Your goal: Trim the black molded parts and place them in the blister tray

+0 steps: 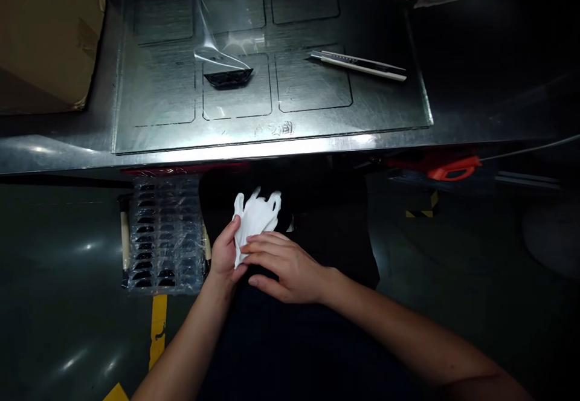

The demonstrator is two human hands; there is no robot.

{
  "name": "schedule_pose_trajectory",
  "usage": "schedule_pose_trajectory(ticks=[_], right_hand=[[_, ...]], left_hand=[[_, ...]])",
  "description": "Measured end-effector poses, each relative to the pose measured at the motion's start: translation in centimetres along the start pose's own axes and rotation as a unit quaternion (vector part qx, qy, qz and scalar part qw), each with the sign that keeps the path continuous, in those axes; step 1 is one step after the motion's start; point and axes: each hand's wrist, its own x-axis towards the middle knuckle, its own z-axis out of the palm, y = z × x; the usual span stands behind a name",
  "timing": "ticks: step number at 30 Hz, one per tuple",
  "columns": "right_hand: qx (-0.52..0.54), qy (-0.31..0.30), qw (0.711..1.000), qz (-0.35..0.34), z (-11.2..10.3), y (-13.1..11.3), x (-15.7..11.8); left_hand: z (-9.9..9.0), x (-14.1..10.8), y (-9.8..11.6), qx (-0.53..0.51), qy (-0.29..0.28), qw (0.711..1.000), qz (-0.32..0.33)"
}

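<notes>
- White glove (254, 220), soft and wrinkled, is in front of the near edge of the clear sheet (158, 105).
- Left hand (225, 253) is clamped on the glove, with the thumb over its side.
- Right hand (290, 271) lays its fingers on the glove, its thumb apart from them.
- On the sheet lie a slim cutter knife (362, 66) and a glossy, trapezoid-like black piece (229, 80).
- Left of the sheet stands a matte cardboard box (45, 38).
</notes>
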Motion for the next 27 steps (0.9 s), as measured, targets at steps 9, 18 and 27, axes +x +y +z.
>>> schedule_pose_trajectory(ticks=[9,18,27], right_hand=[[0.102,0.164,0.978,0.076,-1.2,-0.3,-1.0],[0.415,0.241,0.806,0.347,-2.9,3.9,0.3],[0.473,0.251,0.78,0.324,-4.1,3.3,0.9]], left_hand=[[0.4,-0.6,1.2,-0.036,0.01,0.996,0.077],[-1.0,-1.4,0.4,0.028,-0.058,0.996,0.062],[-1.3,-1.6,0.7,0.075,-0.04,0.995,0.044]])
